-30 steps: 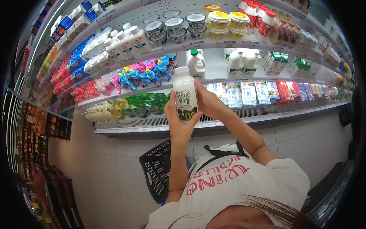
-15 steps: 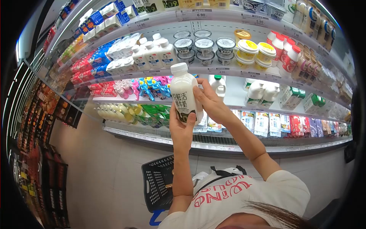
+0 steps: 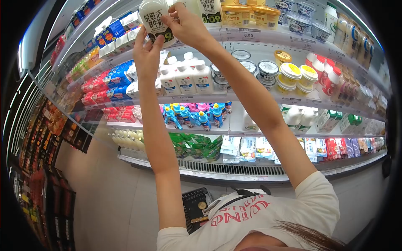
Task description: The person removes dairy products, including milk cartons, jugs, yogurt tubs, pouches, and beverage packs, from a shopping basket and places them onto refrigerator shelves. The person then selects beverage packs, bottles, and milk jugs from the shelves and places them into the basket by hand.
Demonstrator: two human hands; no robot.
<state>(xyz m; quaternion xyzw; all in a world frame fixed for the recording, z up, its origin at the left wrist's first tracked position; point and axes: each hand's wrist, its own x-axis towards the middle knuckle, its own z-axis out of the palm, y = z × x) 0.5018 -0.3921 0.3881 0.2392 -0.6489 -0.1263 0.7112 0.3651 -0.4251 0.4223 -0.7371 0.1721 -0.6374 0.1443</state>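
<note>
Left hand (image 3: 148, 50) wraps the milk bottle's (image 3: 155, 16) lower part and right hand (image 3: 184, 26) curls against its side by the upper shelf (image 3: 268, 38), best kept level, clear of the neighbouring bottles (image 3: 211, 12).

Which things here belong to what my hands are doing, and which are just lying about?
In use:
milk bottle, between left hand and right hand
black basket, probably

Just nearby:
yellow-and-white tubs
red-capped bottles
green packets
</note>
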